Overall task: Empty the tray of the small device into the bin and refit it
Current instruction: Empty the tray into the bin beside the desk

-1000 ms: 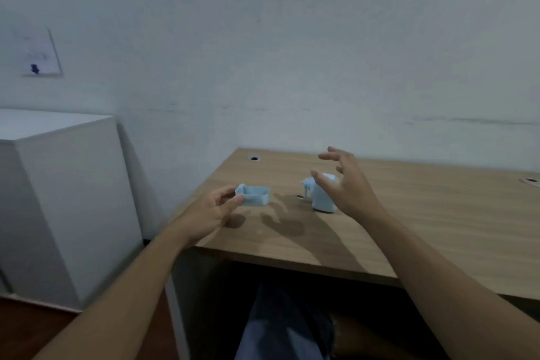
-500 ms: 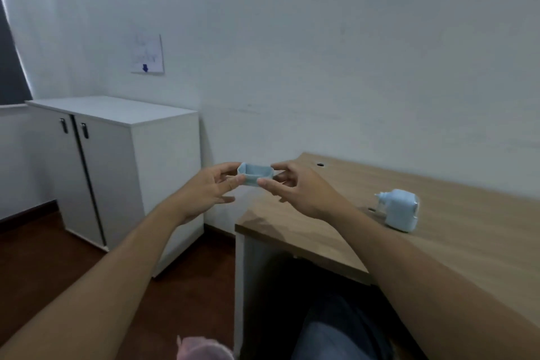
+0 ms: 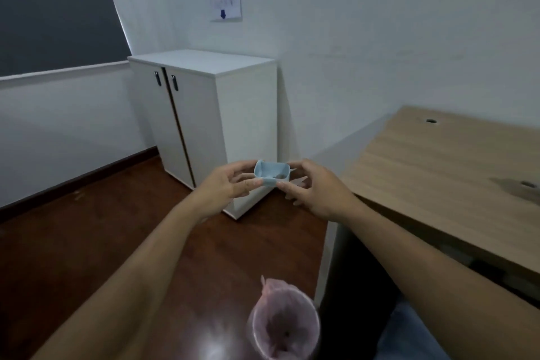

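A small light-blue tray (image 3: 271, 172) is held upright, open side up, in the air to the left of the desk, with a little dark debris inside. My left hand (image 3: 229, 185) pinches its left end and my right hand (image 3: 314, 187) pinches its right end. A bin lined with a pink bag (image 3: 285, 327) stands on the floor below and nearer to me, its mouth open. The small device is out of view.
A wooden desk (image 3: 444, 172) fills the right side, its left edge beside the bin. A white two-door cabinet (image 3: 204, 114) stands against the wall behind my hands. Dark wood floor (image 3: 96, 242) spreads to the left.
The view has swung left and down, away from the desk. Both hands carried the tray off the desk edge over the floor, and the bin has come fully into view; the device has left the frame.
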`<action>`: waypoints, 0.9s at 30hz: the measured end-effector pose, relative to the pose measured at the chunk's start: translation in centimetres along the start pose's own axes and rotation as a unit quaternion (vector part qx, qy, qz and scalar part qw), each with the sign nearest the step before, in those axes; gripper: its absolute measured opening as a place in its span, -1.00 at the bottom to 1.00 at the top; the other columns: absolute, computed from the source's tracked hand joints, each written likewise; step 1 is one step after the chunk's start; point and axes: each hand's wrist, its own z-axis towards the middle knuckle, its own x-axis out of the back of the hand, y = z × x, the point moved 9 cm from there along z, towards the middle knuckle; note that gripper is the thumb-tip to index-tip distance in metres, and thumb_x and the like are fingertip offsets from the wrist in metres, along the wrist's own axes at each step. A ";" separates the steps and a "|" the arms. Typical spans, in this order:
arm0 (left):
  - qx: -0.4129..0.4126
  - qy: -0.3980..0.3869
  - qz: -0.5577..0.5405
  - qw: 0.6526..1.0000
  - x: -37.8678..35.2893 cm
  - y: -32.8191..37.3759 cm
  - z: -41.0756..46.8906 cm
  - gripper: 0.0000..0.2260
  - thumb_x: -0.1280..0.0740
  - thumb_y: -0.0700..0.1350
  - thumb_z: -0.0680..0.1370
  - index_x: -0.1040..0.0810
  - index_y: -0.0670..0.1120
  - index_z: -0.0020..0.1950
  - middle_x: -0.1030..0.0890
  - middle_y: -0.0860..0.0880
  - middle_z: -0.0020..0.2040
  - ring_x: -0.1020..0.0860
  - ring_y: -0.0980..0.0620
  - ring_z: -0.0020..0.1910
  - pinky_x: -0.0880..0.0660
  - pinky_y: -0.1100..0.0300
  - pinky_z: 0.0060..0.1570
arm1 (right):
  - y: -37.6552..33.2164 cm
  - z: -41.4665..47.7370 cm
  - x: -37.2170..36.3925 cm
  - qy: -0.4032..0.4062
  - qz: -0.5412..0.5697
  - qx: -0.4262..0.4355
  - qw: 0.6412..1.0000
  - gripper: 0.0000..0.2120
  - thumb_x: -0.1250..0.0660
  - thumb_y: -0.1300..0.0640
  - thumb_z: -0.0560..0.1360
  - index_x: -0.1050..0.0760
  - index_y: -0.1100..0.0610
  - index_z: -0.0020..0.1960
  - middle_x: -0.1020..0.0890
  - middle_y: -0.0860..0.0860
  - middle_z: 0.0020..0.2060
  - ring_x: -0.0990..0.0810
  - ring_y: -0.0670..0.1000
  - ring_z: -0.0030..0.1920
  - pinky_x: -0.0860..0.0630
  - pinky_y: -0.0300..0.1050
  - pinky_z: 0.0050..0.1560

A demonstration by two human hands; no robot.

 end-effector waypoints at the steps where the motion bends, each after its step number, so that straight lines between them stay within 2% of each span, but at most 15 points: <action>1: 0.008 -0.001 -0.009 1.000 0.1 -1.5 -0.2 -0.57 -0.49 -0.18 0.67 -0.59 -0.04 0.55 -0.73 -0.04 0.42 -0.66 0.06 0.44 -0.60 0.04 0.37 | 0.9 0.0 -1.2 -0.008 -0.001 -0.006 1.000 -0.53 -0.53 -0.10 0.61 -0.56 -0.02 0.47 -0.75 -0.09 0.15 -0.82 -0.02 -0.05 -0.81 0.05 0.00; 4: 0.048 0.001 -0.040 0.998 -0.1 -6.5 -1.0 -0.60 -0.49 -0.25 0.66 -0.62 0.04 0.46 -0.74 -0.05 0.38 -0.68 0.09 0.33 -0.61 0.14 0.30 | 3.9 -0.3 -4.8 -0.035 -0.017 -0.029 0.999 -0.50 -0.52 -0.16 0.60 -0.53 -0.08 0.48 -0.75 -0.12 0.20 -0.80 -0.07 -0.04 -0.79 -0.02 0.01; 7: 0.086 0.009 -0.054 0.995 -0.9 -11.0 -2.0 -0.60 -0.51 -0.27 0.63 -0.65 0.12 0.38 -0.75 0.09 0.30 -0.72 0.17 0.25 -0.65 0.18 0.22 | 6.9 -1.1 -7.7 -0.054 -0.025 -0.058 0.997 -0.47 -0.53 -0.17 0.58 -0.53 -0.09 0.49 -0.72 -0.17 0.20 -0.79 -0.05 -0.06 -0.77 -0.06 -0.06; 9: 0.113 0.008 -0.051 0.992 -1.7 -14.0 -2.7 -0.59 -0.52 -0.27 0.62 -0.64 0.08 0.40 -0.73 0.11 0.32 -0.74 0.17 0.24 -0.64 0.09 0.27 | 9.0 -1.7 -9.6 -0.072 -0.016 -0.082 0.994 -0.47 -0.54 -0.12 0.59 -0.52 -0.09 0.50 -0.67 -0.23 0.21 -0.79 -0.06 -0.06 -0.77 -0.10 -0.10; 12: 0.145 0.000 -0.051 0.988 -3.1 -18.1 -4.1 -0.54 -0.56 -0.24 0.60 -0.63 0.04 0.47 -0.74 0.08 0.36 -0.71 0.06 0.37 -0.63 -0.02 0.36 | 12.5 -3.1 -12.1 -0.093 -0.003 -0.117 0.989 -0.46 -0.56 -0.07 0.58 -0.52 -0.07 0.52 -0.66 -0.21 0.27 -0.77 -0.08 -0.02 -0.77 -0.09 -0.04; 14: 0.167 -0.014 -0.052 0.984 -4.4 -20.6 -5.0 -0.56 -0.57 -0.23 0.59 -0.65 0.07 0.43 -0.78 0.18 0.27 -0.71 0.08 0.37 -0.66 0.04 0.34 | 14.8 -4.3 -13.8 -0.107 0.017 -0.139 0.984 -0.46 -0.57 -0.05 0.58 -0.54 -0.04 0.52 -0.70 -0.15 0.31 -0.75 -0.12 -0.01 -0.74 -0.17 -0.08; 16: 0.187 -0.034 -0.050 0.980 -5.7 -22.7 -6.0 -0.56 -0.57 -0.24 0.59 -0.65 0.06 0.43 -0.80 0.26 0.20 -0.73 0.17 0.32 -0.68 0.12 0.33 | 16.8 -5.6 -15.2 -0.117 0.041 -0.161 0.979 -0.47 -0.58 -0.03 0.58 -0.55 0.00 0.50 -0.72 -0.11 0.27 -0.76 -0.14 -0.05 -0.68 -0.28 -0.19; 18: 0.205 -0.047 -0.048 0.976 -6.8 -24.6 -6.8 -0.53 -0.57 -0.25 0.59 -0.63 -0.02 0.48 -0.80 0.23 0.19 -0.74 0.24 0.26 -0.68 0.21 0.26 | 18.7 -7.1 -16.4 -0.122 0.056 -0.183 0.974 -0.48 -0.58 -0.02 0.59 -0.55 0.01 0.49 -0.73 -0.08 0.24 -0.80 -0.07 -0.05 -0.67 -0.28 -0.20; 20: 0.221 -0.063 -0.038 0.973 -7.8 -26.1 -7.7 -0.52 -0.57 -0.24 0.60 -0.62 -0.05 0.51 -0.79 0.17 0.23 -0.74 0.32 0.21 -0.67 0.35 0.12 | 20.4 -8.5 -17.5 -0.128 0.057 -0.203 0.969 -0.49 -0.58 -0.04 0.58 -0.57 0.01 0.49 -0.73 -0.09 0.23 -0.80 -0.08 -0.01 -0.67 -0.27 -0.13; 22: 0.232 -0.076 -0.030 0.969 -8.8 -27.3 -8.6 -0.52 -0.57 -0.22 0.61 -0.62 -0.07 0.52 -0.76 0.10 0.32 -0.73 0.35 0.20 -0.65 0.41 0.05 | 21.9 -9.6 -18.3 -0.129 0.054 -0.217 0.966 -0.50 -0.58 -0.05 0.57 -0.59 -0.01 0.47 -0.75 -0.11 0.22 -0.77 -0.11 0.03 -0.73 -0.11 0.05; 24: 0.244 -0.083 -0.026 0.966 -9.7 -28.4 -9.5 -0.54 -0.56 -0.20 0.62 -0.62 -0.05 0.52 -0.75 0.10 0.35 -0.71 0.33 0.25 -0.68 0.34 0.10 | 23.1 -10.7 -19.2 -0.136 0.052 -0.232 0.962 -0.50 -0.59 -0.05 0.56 -0.61 -0.03 0.47 -0.74 -0.13 0.21 -0.75 -0.05 0.14 -0.71 0.09 0.27; 25: 0.250 -0.084 -0.027 0.964 -10.1 -28.7 -9.9 -0.55 -0.56 -0.18 0.62 -0.63 -0.04 0.51 -0.75 0.14 0.34 -0.70 0.30 0.29 -0.69 0.27 0.17 | 23.6 -11.1 -19.7 -0.142 0.057 -0.238 0.959 -0.50 -0.59 -0.04 0.57 -0.60 -0.03 0.48 -0.74 -0.15 0.19 -0.73 -0.04 0.18 -0.69 0.12 0.33; 27: 0.264 -0.085 -0.030 0.960 -10.7 -29.5 -10.5 -0.59 -0.54 -0.16 0.64 -0.65 -0.01 0.49 -0.76 0.21 0.28 -0.71 0.29 0.27 -0.71 0.24 0.14 | 24.3 -11.7 -20.2 -0.147 0.065 -0.253 0.954 -0.48 -0.58 -0.02 0.58 -0.58 -0.02 0.49 -0.73 -0.15 0.21 -0.73 -0.05 0.16 -0.69 0.12 0.33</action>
